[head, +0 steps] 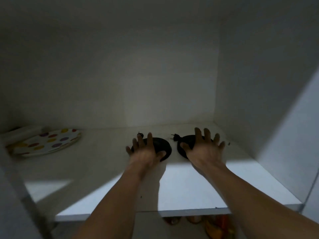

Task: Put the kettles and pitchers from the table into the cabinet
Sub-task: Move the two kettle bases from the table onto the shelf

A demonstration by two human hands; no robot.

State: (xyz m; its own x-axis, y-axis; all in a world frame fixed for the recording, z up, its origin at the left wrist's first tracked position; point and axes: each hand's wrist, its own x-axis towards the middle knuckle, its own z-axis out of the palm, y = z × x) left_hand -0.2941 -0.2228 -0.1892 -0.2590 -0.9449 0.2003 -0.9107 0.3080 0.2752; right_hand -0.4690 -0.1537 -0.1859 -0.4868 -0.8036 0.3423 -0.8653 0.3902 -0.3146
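Two round black kettle bases lie side by side on the white cabinet shelf (189, 187), toward its back. My left hand (145, 150) is spread flat over the left base (164, 145), fingers apart, and is blurred. My right hand (205, 150) is spread over the right base (188, 138), with its thumb against the base's left rim. A small black plug sticks out behind each base, the left plug (140, 135) and the right plug (174, 136). No kettle or pitcher is in view.
A stack of white plates with coloured dots (50, 142) sits at the shelf's back left. The cabinet's right wall (259, 100) stands close to my right hand. Orange and yellow items (215, 225) show on a lower level beneath the shelf's front edge.
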